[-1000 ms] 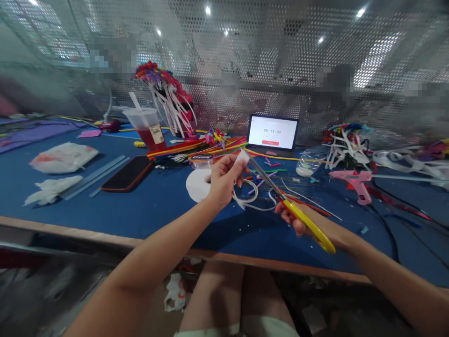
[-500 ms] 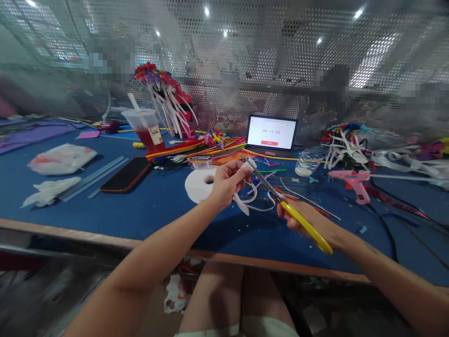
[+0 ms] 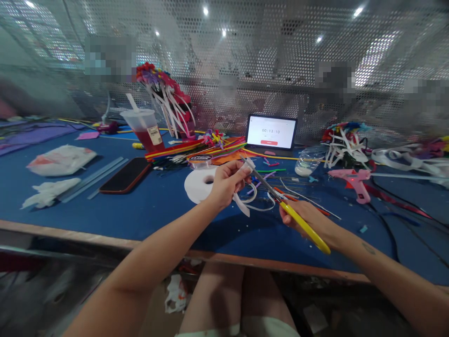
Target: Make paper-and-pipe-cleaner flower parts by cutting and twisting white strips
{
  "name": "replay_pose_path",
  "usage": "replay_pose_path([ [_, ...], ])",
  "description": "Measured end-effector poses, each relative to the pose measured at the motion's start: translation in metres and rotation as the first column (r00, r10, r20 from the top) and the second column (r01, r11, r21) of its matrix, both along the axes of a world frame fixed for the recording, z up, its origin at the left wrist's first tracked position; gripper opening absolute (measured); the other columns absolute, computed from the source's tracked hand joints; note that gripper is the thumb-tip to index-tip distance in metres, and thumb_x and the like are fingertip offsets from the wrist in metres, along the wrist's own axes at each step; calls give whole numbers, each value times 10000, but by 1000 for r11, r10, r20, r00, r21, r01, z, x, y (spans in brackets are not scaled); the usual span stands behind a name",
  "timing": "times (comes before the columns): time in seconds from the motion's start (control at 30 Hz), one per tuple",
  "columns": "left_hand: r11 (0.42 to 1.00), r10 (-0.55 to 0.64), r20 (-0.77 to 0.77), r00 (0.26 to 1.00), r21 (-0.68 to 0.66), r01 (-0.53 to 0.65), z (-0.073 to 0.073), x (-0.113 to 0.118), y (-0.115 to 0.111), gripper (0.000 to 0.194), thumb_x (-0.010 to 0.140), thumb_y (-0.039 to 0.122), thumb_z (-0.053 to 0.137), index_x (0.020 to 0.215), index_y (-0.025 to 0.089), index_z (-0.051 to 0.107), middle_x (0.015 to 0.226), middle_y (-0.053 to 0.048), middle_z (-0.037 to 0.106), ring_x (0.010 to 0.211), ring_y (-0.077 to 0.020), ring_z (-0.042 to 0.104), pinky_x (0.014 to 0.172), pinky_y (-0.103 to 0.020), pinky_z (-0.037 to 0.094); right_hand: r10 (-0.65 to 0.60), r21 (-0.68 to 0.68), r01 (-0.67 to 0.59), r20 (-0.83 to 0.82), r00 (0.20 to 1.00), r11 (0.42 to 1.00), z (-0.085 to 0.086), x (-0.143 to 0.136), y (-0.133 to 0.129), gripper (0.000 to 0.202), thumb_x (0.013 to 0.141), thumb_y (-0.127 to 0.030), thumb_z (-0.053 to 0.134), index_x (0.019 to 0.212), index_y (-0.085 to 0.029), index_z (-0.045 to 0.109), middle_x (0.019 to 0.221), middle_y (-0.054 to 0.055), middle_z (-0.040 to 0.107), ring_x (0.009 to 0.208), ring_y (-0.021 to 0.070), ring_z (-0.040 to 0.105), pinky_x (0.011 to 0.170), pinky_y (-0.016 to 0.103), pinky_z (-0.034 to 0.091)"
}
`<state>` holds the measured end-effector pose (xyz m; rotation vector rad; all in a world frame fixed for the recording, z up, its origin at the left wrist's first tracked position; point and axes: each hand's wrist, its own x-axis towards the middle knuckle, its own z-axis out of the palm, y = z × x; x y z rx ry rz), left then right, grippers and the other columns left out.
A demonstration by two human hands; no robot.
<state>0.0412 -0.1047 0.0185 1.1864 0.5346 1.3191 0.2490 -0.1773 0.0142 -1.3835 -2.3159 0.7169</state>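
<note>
Between the thumb and fingers of my left hand is pinched a white ribbon, its cut tail hanging below the palm. My right hand is closed round a pair of yellow-handled scissors. Their metal blades point up and left, with the tips at the ribbon's end by my left fingertips. Behind my left hand a roll of white ribbon lies flat on the blue table, partly hidden by the hand. A loose loop of ribbon curls on the table between my hands.
A pink glue gun with a cord lies at right. A phone and a cup of red drink stand left. Colourful pipe cleaners lie behind the roll. At the back a tablet shows a timer.
The scissors' handles have shifted slightly and look a little more closed. My left hand holds the ribbon in nearly the same place. The tablet's timer has advanced one second.
</note>
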Motion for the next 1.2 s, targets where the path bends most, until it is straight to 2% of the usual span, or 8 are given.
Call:
replay_pose_path([
  [0.33, 1000, -7, -1, 1000, -18, 7, 0, -1, 1, 201, 658, 269, 678, 627, 143, 524, 480, 17, 584, 282, 10, 308, 320, -147, 188, -2, 47, 3, -10, 1000, 999, -2, 2, 2, 286, 796, -472, 451, 671, -216, 483, 630, 29, 584, 539, 152, 537, 491, 256, 350],
  [0.67, 1000, -6, 15, 1000, -22, 7, 1, 0, 0, 188, 651, 261, 677, 625, 143, 533, 481, 21, 582, 282, 10, 292, 325, -157, 180, -47, 37, 44, 68, 997, 998, 3, -1, 2, 374, 800, -551, 368, 679, -205, 445, 638, 32, 544, 540, 141, 478, 528, 271, 358],
  [0.77, 1000, 15, 6, 1000, -13, -15, 2, 0, 0, 185, 664, 284, 665, 635, 142, 548, 512, 15, 592, 296, 11, 294, 329, -163, 195, -39, 34, 38, 34, 999, 999, 4, 0, -1, 432, 821, -590, 307, 713, -200, 461, 600, 9, 487, 505, 123, 427, 491, 261, 334],
  [0.87, 999, 41, 16, 999, -4, -41, 2, 0, 1, 194, 691, 311, 638, 643, 143, 553, 518, 12, 590, 296, 9, 299, 329, -168, 206, -46, -33, 45, -38, 998, 998, 6, 1, -5, 423, 824, -598, 327, 794, -205, 480, 574, -18, 447, 489, 115, 414, 463, 248, 325],
  [1.0, 998, 67, 18, 998, -1, -67, 1, 0, 2, 188, 706, 308, 619, 633, 153, 542, 507, 17, 587, 292, 5, 290, 329, -169, 205, -28, -79, 21, -92, 995, 997, 11, 0, -10, 403, 819, -588, 371, 850, -209, 503, 638, -8, 472, 533, 118, 438, 495, 250, 368],
  [1.2, 999, 54, 24, 998, 1, -54, 1, 1, 1, 180, 701, 300, 631, 633, 152, 554, 485, 19, 577, 286, 7, 277, 321, -167, 170, -18, -112, 11, -65, 998, 994, 14, -1, -14, 425, 821, -584, 368, 903, -198, 527, 650, 2, 482, 545, 122, 439, 494, 255, 379],
])
